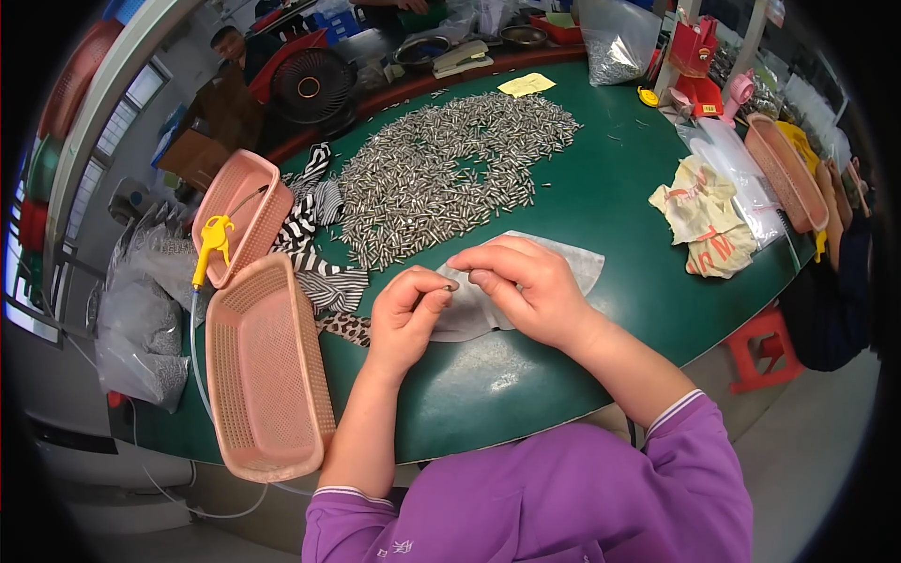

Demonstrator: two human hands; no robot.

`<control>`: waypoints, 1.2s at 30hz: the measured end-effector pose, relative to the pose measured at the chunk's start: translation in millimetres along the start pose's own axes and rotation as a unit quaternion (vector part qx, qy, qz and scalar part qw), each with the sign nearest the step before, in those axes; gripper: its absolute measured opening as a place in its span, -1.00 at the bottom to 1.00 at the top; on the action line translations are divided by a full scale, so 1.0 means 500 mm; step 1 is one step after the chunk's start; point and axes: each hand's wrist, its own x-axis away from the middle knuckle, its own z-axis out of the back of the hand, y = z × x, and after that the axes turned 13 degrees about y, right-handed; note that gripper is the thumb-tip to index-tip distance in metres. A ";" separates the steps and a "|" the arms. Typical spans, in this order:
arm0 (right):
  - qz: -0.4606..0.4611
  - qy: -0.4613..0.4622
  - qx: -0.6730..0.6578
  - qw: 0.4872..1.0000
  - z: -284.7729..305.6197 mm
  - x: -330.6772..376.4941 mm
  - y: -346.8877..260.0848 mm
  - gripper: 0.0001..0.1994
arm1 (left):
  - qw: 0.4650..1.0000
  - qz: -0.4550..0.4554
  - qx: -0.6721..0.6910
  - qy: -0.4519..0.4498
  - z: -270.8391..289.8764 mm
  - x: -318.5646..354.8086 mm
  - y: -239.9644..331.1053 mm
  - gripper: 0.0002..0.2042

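My left hand (405, 317) is closed, thumb and forefinger pinched on a small dark metal piece whose shape is too small to make out. Close beside it, my right hand (533, 283) has its thumb and forefinger curled together; whatever lies between them is hidden. Both hands hover over a pale grey cloth (584, 270) spread on the green table (648, 314). Beyond them lies a wide heap of small silver metal pins (422, 178), with a few strays at its edges.
An empty pink basket (267, 361) stands left of my forearm; behind it another pink basket (267, 225) carries a yellow air blow gun (214, 246). Striped cloth (319, 249) lies beside them. A crumpled cream cloth (704, 216) and a bag of pins (615, 56) are at right.
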 end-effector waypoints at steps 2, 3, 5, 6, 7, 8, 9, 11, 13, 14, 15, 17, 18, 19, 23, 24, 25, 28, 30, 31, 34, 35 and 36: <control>-0.002 0.004 -0.013 1.000 -0.001 -0.001 0.000 -0.82 | 1.000 0.004 0.026 0.012 -0.002 -0.001 0.002 -0.96; 0.003 -0.008 -0.017 1.000 -0.001 0.000 0.000 -0.83 | 0.998 0.008 0.053 0.023 -0.001 -0.001 0.002 -0.96; 0.009 -0.021 -0.022 1.000 -0.003 0.001 -0.001 -0.83 | 0.998 0.004 0.056 0.020 0.003 -0.002 -0.004 -0.96; 0.013 -0.017 -0.025 0.999 -0.004 0.002 -0.002 -0.82 | 0.997 0.003 0.067 0.026 0.002 -0.002 -0.006 -0.96; 0.017 -0.013 -0.028 0.999 -0.006 0.002 -0.003 -0.81 | 0.996 0.001 0.079 0.033 0.002 -0.002 -0.007 -0.95; 0.017 -0.013 -0.028 0.999 -0.006 0.003 -0.002 -0.81 | 0.996 0.000 0.079 0.034 0.001 -0.002 -0.007 -0.95; 0.024 -0.014 -0.026 0.999 -0.006 0.003 -0.001 -0.81 | 0.996 0.007 0.081 0.037 0.001 -0.001 -0.007 -0.95; 0.033 -0.015 -0.024 0.999 -0.008 0.004 0.002 -0.81 | 0.996 0.012 0.084 0.040 -0.001 0.001 -0.006 -0.95; 0.027 -0.010 -0.026 0.999 -0.011 0.006 0.004 -0.81 | 0.995 0.019 0.080 0.050 -0.004 0.000 -0.004 -0.95; 0.027 -0.011 -0.026 0.999 -0.011 0.006 0.003 -0.81 | 0.995 0.019 0.081 0.051 -0.003 0.001 -0.004 -0.95; 0.028 -0.012 -0.024 0.999 -0.010 0.005 0.003 -0.80 | 0.997 0.017 0.059 0.044 -0.002 0.000 -0.004 -0.95; 0.030 -0.014 -0.022 0.999 -0.010 0.006 0.003 -0.80 | 0.998 0.014 0.038 0.039 0.000 -0.002 -0.004 -0.95; 0.043 -0.016 -0.003 0.999 -0.009 0.007 0.004 -0.79 | 0.999 0.004 0.024 0.035 0.001 -0.003 -0.003 -0.96; 0.055 -0.017 0.016 0.998 -0.009 0.007 0.005 -0.78 | 0.999 -0.007 0.010 0.032 0.002 -0.004 -0.003 -0.96; 0.076 -0.002 0.102 0.992 0.000 -0.002 0.002 -0.76 | 0.999 -0.005 -0.050 -0.015 -0.003 0.000 0.005 -0.96; 0.081 0.015 0.094 0.992 -0.001 -0.004 0.007 -0.77 | 0.999 -0.006 -0.050 -0.016 -0.002 0.002 0.003 -0.96; 0.086 0.031 0.086 0.992 -0.001 -0.005 0.009 -0.78 | 1.000 0.013 -0.016 -0.001 -0.001 0.004 0.001 -0.96; 0.052 0.019 0.046 0.997 -0.006 0.000 0.012 -0.80 | 0.998 0.035 0.050 0.020 -0.001 -0.001 -0.001 -0.96; 0.048 0.010 0.045 0.998 -0.005 0.002 0.006 -0.81 | 0.995 0.038 0.080 0.035 -0.004 -0.002 0.003 -0.95; 0.043 0.002 0.043 0.998 -0.004 0.002 0.003 -0.82 | 0.995 0.038 0.080 0.036 -0.004 -0.001 0.003 -0.95; 0.047 0.007 0.031 0.998 -0.005 0.001 0.000 -0.82 | 0.995 0.041 0.089 0.036 -0.003 0.000 -0.001 -0.95; 0.047 0.007 0.031 0.998 -0.006 0.001 0.000 -0.82 | 0.995 0.038 0.090 0.034 -0.002 0.000 -0.003 -0.94; 0.051 0.007 0.030 0.998 -0.007 0.001 0.000 -0.82 | 0.995 0.035 0.090 0.032 -0.001 0.000 -0.004 -0.94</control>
